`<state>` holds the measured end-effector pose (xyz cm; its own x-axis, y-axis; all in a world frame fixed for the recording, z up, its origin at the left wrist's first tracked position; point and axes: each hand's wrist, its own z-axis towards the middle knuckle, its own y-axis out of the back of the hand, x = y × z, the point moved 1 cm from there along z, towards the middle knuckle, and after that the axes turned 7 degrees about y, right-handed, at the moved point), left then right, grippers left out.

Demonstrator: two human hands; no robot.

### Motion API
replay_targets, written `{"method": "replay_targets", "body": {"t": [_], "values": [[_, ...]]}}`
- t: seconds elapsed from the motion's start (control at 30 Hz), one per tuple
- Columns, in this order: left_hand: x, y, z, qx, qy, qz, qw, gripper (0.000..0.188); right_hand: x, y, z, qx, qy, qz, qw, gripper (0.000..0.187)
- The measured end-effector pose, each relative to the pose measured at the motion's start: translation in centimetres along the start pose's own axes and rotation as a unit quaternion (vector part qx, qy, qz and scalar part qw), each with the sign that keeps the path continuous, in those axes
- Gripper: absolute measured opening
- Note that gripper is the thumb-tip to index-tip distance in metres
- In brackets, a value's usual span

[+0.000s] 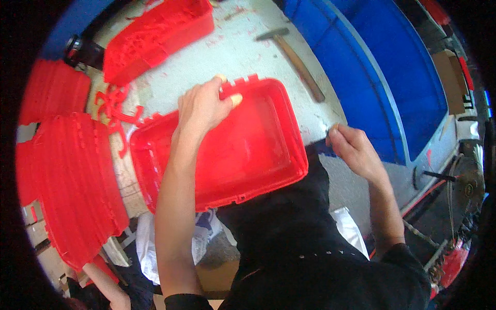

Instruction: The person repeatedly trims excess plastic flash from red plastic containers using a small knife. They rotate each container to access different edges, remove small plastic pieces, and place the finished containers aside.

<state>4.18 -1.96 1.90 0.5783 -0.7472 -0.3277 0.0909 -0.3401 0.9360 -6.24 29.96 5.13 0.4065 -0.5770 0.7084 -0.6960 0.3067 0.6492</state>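
Red box (235,150), one: centre, long axis roughly eight to two o'clock.
Left hand (200,106), nearer: thumb and fingers slightly parted, gripping the box's twelve-o'clock rim.
Right hand (356,152): fingers curled closed, contents unclear; box lies at nine o'clock.

In front of you, the white surface (235,58) holds a hammer (294,62) with a wooden handle (306,77), a red bin (191,30) full of red scraps (154,28), and loose curly red strips (124,118). Your big red tray (235,137) covers part of its near edge.
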Motion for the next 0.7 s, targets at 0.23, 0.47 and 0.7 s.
{"method": "replay_targets", "body": {"t": [0.23, 0.47, 0.7], "values": [[2.7, 7.8, -2.9, 0.106, 0.025, 0.189, 0.976, 0.022, 2.9, -4.4, 5.2, -0.173, 0.182, -0.079, 0.965, 0.033], [-2.1, 11.3, -14.0, -0.264, -0.097, 0.283, 0.917, 0.057, 3.5, -4.1, 4.8, -0.145, 0.195, 0.299, 0.923, 0.060], [-1.0, 2.7, -17.2, -0.169, -0.135, 0.139, 0.966, 0.057, 0.6, -5.6, 6.7, -0.156, 0.152, 0.330, 0.918, 0.055]]}}
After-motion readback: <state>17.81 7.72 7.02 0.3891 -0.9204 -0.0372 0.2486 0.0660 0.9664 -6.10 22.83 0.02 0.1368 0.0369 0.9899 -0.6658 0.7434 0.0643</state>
